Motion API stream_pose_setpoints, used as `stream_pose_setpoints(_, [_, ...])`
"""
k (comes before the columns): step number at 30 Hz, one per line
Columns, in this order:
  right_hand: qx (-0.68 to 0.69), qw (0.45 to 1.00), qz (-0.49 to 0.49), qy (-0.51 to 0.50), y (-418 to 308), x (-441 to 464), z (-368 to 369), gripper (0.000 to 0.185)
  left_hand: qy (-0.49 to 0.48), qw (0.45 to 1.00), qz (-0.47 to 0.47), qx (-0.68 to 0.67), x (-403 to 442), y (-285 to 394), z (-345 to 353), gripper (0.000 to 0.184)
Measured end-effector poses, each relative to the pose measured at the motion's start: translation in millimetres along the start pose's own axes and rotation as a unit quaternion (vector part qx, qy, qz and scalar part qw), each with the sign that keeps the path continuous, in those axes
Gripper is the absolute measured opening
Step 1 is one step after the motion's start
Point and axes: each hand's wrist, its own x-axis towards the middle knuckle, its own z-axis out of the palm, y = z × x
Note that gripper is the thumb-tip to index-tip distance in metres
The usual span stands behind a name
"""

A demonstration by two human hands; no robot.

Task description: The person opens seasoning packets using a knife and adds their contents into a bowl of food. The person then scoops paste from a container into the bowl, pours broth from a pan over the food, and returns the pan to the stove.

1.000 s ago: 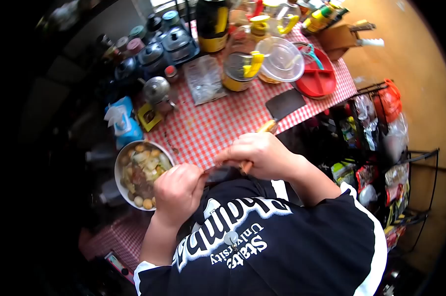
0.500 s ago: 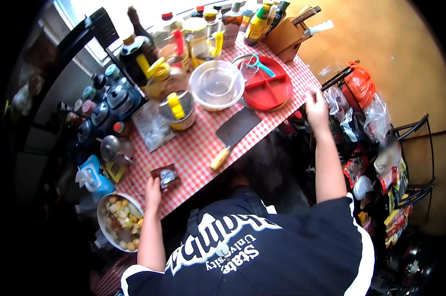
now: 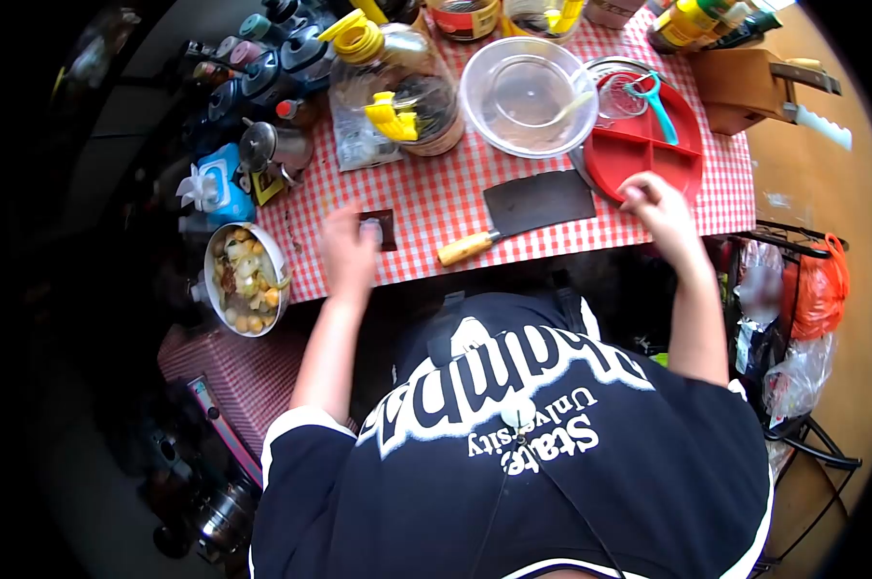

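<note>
The small dark packet [image 3: 386,232] lay flat on the checked bench [image 3: 422,207], near its front edge, with a pale, shiny patch at its middle. By its look it was light and limp, with a film skin that could slip; a pinch at the free three o'clock edge seemed surer than a flat press.

The left hand [image 3: 349,253] was just off its eight o'clock side and overlapped it in the view. That grip was blurred, so I could not tell whether it was wide or narrow, or whether the fingers touched the packet.

At three o'clock from the packet lay a cleaver [image 3: 540,201], broad and dark, probably heavy toward the blade; its wooden handle [image 3: 465,248] was the place to take hold, and it pointed back toward the packet. Beyond it, also at three o'clock, the right hand [image 3: 663,214] was over the near rim of a red divided tray [image 3: 672,164]. Its grip was loosely bent, with nothing visible in it; contact with the rim was unclear. The tray looked stiff and fairly light, best held by the rim.

A clear tub [image 3: 528,96], likely thin and flexible, stood between one and two o'clock. Between eight and nine, a bowl of food [image 3: 278,259] looked weighty, a thing for both hands.
</note>
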Motion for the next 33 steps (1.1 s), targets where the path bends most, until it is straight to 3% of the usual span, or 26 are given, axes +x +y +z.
stream_pose_setpoints(2, [0.019, 0.999, 0.019, -0.026, -6.3, -8.8, 40.6, 0.016, -0.147, 0.979, 0.136, -0.03, -4.5, 57.7, 22.1, 0.04])
stream_pose_setpoints(4, [0.047, 0.999, -0.001, -0.005, -2.8, -10.6, 73.0, 0.015, -0.295, 0.937, 0.186, 0.034, -8.1, 94.7, 48.6, 0.055])
stream_pose_setpoints(5, [0.051, 0.998, -0.027, 0.009, -2.4, -10.8, 88.5, 0.014, -0.248, 0.934, 0.247, 0.066, -17.2, 83.7, 79.8, 0.06])
stream_pose_setpoints(7, [-0.006, 0.996, -0.084, 0.041, -33.0, -18.0, 95.2, 0.014, -0.202, 0.943, 0.265, 0.013, -11.1, 81.9, 92.9, 0.065])
stream_pose_setpoints(10, [-0.063, 0.963, -0.247, 0.087, -61.5, -31.9, 108.9, 0.012, -0.255, 0.941, 0.223, -0.017, -33.7, 54.8, 26.7, 0.076])
stream_pose_setpoints(13, [-0.079, 0.945, -0.307, 0.084, -70.5, -39.1, 137.2, 0.013, -0.295, 0.95, 0.097, 0.03, -84.9, 3.8, -52.0, 0.077])
stream_pose_setpoints(15, [-0.129, 0.953, -0.274, 0.03, -73.1, -24.9, 176.8, 0.008, -0.235, 0.972, 0.023, 0.002, -124.2, -31.3, -81.4, 0.074])
stream_pose_setpoints(16, [-0.181, 0.938, -0.295, 0.005, -76.8, -13.2, 201.2, 0.007, -0.154, 0.984, -0.003, -0.087, -127.1, -40.4, -80.6, 0.068])
stream_pose_setpoints(17, [-0.234, 0.92, -0.315, -0.02, -79.0, 0.0, 227.7, 0.011, -0.135, 0.972, -0.084, -0.173, -127.7, -46.1, -79.4, 0.062])
stream_pose_setpoints(18, [-0.258, 0.902, -0.343, -0.039, -72.1, 12.6, 256.5, 0.019, -0.102, 0.947, -0.161, -0.26, -128.2, -51.7, -78.2, 0.057])
stream_pose_setpoints(19, [-0.282, 0.882, -0.373, -0.053, -65.9, 27.6, 283.3, 0.027, -0.129, 0.889, -0.28, -0.339, -118.3, -57.2, -76.1, 0.053])
stream_pose_setpoints(24, [-0.353, 0.846, -0.385, -0.105, -74.0, 51.1, 339.0, 0.039, -0.149, 0.925, -0.194, -0.291, -73.9, -79.9, -67.1, 0.046])
stream_pose_setpoints(33, [-0.357, 0.83, -0.413, -0.116, -57.9, 58.5, 350.7, 0.034, -0.188, 0.929, -0.148, -0.283, -41.1, -87.7, -43.2, 0.044])
